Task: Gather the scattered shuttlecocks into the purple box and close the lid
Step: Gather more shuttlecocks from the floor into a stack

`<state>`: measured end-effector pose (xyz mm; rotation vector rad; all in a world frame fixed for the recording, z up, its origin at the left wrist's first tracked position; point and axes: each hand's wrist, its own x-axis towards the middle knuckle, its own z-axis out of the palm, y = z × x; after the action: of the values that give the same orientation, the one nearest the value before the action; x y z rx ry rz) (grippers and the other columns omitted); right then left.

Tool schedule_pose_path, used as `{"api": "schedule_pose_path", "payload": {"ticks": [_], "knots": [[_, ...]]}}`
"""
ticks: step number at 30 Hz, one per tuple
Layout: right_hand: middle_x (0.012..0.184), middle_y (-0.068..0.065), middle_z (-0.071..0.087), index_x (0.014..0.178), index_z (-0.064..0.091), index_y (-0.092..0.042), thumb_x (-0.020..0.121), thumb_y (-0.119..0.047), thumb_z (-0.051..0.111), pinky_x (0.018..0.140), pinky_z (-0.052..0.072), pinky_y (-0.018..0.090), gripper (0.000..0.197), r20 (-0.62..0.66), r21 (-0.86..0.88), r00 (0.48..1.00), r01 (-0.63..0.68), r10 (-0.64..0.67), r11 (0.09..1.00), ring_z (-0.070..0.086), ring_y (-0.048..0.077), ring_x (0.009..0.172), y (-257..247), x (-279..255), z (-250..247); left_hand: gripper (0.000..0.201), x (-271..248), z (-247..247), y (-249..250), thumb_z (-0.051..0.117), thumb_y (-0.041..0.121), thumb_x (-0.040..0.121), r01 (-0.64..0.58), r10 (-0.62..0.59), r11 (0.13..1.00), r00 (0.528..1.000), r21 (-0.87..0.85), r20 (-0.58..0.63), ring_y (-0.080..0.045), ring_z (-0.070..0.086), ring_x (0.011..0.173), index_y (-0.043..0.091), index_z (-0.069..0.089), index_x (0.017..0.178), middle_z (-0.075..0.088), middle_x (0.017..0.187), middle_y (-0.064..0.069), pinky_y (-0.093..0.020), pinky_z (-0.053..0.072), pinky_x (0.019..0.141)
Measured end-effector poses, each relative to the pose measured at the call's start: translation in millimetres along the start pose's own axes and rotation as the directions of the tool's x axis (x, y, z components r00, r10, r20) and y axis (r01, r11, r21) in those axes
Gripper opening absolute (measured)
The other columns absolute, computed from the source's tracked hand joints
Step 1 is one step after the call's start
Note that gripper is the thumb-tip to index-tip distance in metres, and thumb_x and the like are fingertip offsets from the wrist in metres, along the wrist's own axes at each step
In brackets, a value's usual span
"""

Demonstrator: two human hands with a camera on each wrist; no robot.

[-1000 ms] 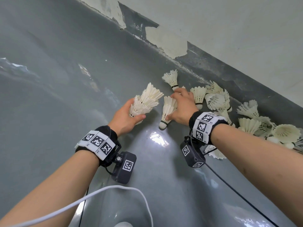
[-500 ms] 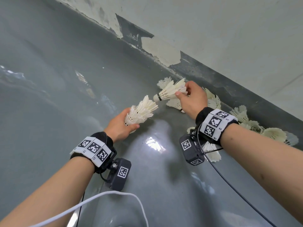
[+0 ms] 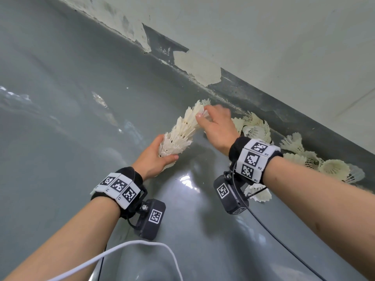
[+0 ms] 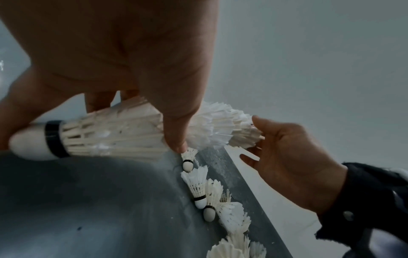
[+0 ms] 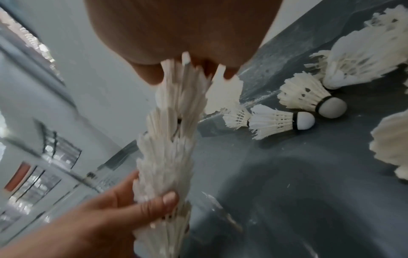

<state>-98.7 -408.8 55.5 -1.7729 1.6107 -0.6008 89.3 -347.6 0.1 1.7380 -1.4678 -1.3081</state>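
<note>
My left hand (image 3: 162, 153) grips the lower end of a stack of nested white shuttlecocks (image 3: 182, 134), cork tip toward my palm. In the left wrist view the thumb crosses the stack (image 4: 114, 136). My right hand (image 3: 203, 112) pinches the feathers of the top shuttlecock, which sits in the stack's open end (image 5: 170, 148). Several loose shuttlecocks (image 3: 253, 128) lie on the floor along the wall, right of my right hand, and one shuttlecock (image 3: 257, 193) lies under my right wrist. The purple box is not in view.
The grey floor (image 3: 81, 98) is glossy. It meets a white wall (image 3: 263, 37) with peeling paint and a dark skirting strip (image 3: 243, 92). A white cable (image 3: 142, 246) and a black cable (image 3: 274, 234) trail from the wrist cameras.
My right hand lifted a shuttlecock off the floor, swung it left and set it into the open end of the stack. The left hand's stack is now longer.
</note>
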Motion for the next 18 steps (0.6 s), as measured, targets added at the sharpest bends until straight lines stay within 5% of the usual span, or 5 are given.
{"api": "schedule_pose_path", "payload": {"ticks": [2, 6, 11, 14, 18], "knots": [[0.129, 0.007, 0.04, 0.114, 0.058, -0.016, 0.09, -0.049, 0.042, 0.107, 0.032, 0.046, 0.044, -0.192, -0.126, 0.974, 0.098, -0.121, 0.987, 0.031, 0.022, 0.123, -9, -2, -3, 0.051, 0, 2, 6, 0.072, 0.021, 0.084, -0.043, 0.041, 0.995, 0.999, -0.088, -0.028, -0.016, 0.063, 0.103, 0.027, 0.044, 0.126, 0.066, 0.113, 0.005, -0.034, 0.046, 0.099], [0.131, 0.006, 0.039, 0.113, 0.058, -0.017, 0.085, -0.055, 0.04, 0.105, 0.035, 0.047, 0.05, -0.364, -0.005, 0.904, 0.238, -0.223, 0.971, 0.035, 0.019, 0.124, -13, 0, -8, 0.048, 2, 2, 16, 0.071, 0.017, 0.085, -0.119, 0.107, 0.983, 0.991, -0.14, -0.085, -0.018, 0.063, 0.103, 0.028, 0.045, 0.123, 0.066, 0.112, 0.002, -0.028, 0.047, 0.093], [0.13, 0.006, 0.046, 0.124, 0.053, -0.015, 0.09, -0.046, 0.037, 0.106, 0.037, 0.042, 0.05, -0.5, 0.15, 0.865, 0.132, -0.04, 0.98, 0.043, 0.019, 0.121, 7, 8, -13, 0.049, 3, 1, 15, 0.071, 0.018, 0.085, -0.133, 0.118, 0.981, 0.987, -0.145, -0.107, -0.017, 0.063, 0.102, 0.031, 0.044, 0.124, 0.065, 0.113, 0.004, -0.025, 0.047, 0.09], [0.141, 0.007, 0.042, 0.133, 0.049, -0.016, 0.092, -0.04, 0.041, 0.11, 0.029, 0.04, 0.048, -0.445, 0.059, 0.886, -0.117, 0.131, 0.991, 0.035, 0.024, 0.132, 35, 13, -15, 0.049, 1, 1, 12, 0.071, 0.018, 0.085, -0.134, 0.119, 0.981, 0.987, -0.137, -0.11, -0.016, 0.062, 0.102, 0.031, 0.043, 0.123, 0.065, 0.112, 0.005, -0.029, 0.046, 0.093], [0.159, 0.0, 0.011, 0.146, 0.028, -0.03, 0.082, -0.026, 0.056, 0.116, 0.019, 0.046, 0.07, -0.172, -0.31, 0.943, -0.327, 0.285, 0.893, 0.009, 0.029, 0.144, 71, 3, -19, 0.049, 0, 0, 11, 0.071, 0.016, 0.085, -0.141, 0.125, 0.98, 0.986, -0.143, -0.11, -0.011, 0.061, 0.098, 0.033, 0.042, 0.121, 0.063, 0.109, 0.009, -0.024, 0.045, 0.09]]}}
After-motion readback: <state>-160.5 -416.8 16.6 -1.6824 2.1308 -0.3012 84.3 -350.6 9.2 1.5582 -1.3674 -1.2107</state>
